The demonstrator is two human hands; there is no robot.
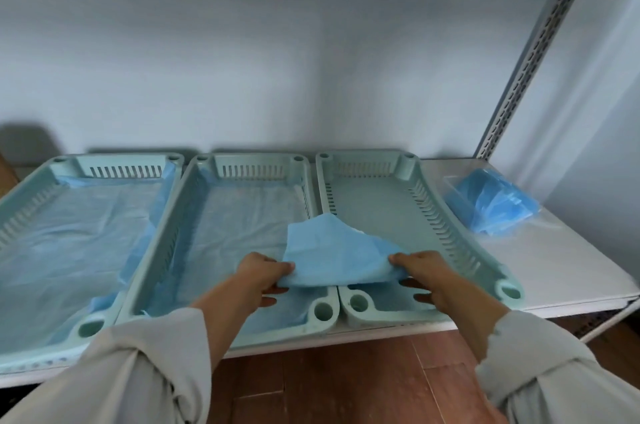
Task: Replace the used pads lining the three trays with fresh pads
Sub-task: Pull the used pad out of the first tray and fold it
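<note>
White shelf (540,271) of a metal rack against a pale wall carries three light-green slotted trays side by side. Left tray (45,195), toward the shelf's left edge: lined with a crumpled pad (76,236), blue edges turned up along its right wall. Middle tray (194,215): lined with a pad (242,222), whitish face up, blue showing at the corners. Right tray (450,215): floor bare over most of its length. Blue folded pad (332,254) held above the near ends of the middle and right trays. Left hand (259,274) pinches its left edge, thumb on top, fingers curled beneath. Right hand (426,274) pinches its right edge in the same grip. Clear plastic bag of blue pads (491,205) lies near the shelf's right rear corner, just beside the right tray. Brown wood floor (346,382) below the front edge.
</note>
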